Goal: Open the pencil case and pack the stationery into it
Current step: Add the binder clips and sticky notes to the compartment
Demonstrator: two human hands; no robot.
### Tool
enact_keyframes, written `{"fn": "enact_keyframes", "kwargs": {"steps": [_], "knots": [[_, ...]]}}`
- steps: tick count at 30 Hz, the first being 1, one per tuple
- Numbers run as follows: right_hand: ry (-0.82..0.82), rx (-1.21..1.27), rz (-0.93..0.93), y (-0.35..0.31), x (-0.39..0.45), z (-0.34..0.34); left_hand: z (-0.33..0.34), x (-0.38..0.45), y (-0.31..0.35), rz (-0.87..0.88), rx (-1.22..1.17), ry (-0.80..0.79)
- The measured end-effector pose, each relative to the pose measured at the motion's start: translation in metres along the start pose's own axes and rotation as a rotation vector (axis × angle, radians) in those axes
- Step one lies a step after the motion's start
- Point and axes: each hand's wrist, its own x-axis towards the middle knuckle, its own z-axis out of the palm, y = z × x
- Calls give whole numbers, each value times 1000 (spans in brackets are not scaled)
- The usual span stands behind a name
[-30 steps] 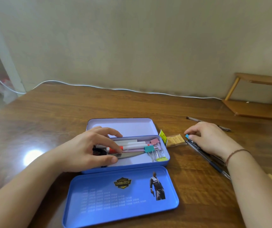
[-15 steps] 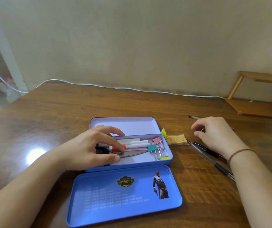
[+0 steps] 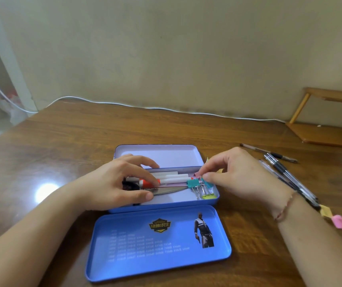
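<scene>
The blue tin pencil case (image 3: 166, 205) lies open mid-table, with its lid (image 3: 157, 243) flat in front of it and a pale inner tray (image 3: 166, 155) behind. Inside are white markers (image 3: 174, 177), scissors (image 3: 167, 191), a teal binder clip (image 3: 192, 183) and a green binder clip (image 3: 208, 196). My left hand (image 3: 114, 183) lies over the case's left end, fingers on the markers, thumb on the scissors. My right hand (image 3: 238, 177) pinches a blue binder clip (image 3: 207, 183) just over the case's right end.
Several pens (image 3: 286, 172) and a brown pencil (image 3: 269, 154) lie on the wooden table right of the case. A pink eraser with yellow paper (image 3: 339, 221) sits near my right forearm. A wooden rack (image 3: 327, 131) stands at the back right. A white cable (image 3: 166, 108) runs along the wall.
My right hand has left the pens and moved left to the case's right end, with the blue binder clip in its fingertips. My left hand has stayed on the case.
</scene>
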Motion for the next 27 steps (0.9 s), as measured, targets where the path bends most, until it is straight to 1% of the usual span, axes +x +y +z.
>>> {"fn": "enact_keyframes", "kwargs": {"steps": [5,9,12,14,21,27], "knots": [[-21,-141,19,5,4,3,-1,0,0,-2,2,-7],[28,-267,-65,5,3,5,-1,0,-1,1,3,-7],[17,-339,-120,2,2,10,-1,0,-1,0,4,-9],[4,-377,-124,1,2,12,-1,0,-1,1,6,-9],[3,-401,-133,2,0,10,-1,0,1,4,3,-3],[58,-372,-183,-5,-3,11,-1,-1,-1,40,39,1]]}}
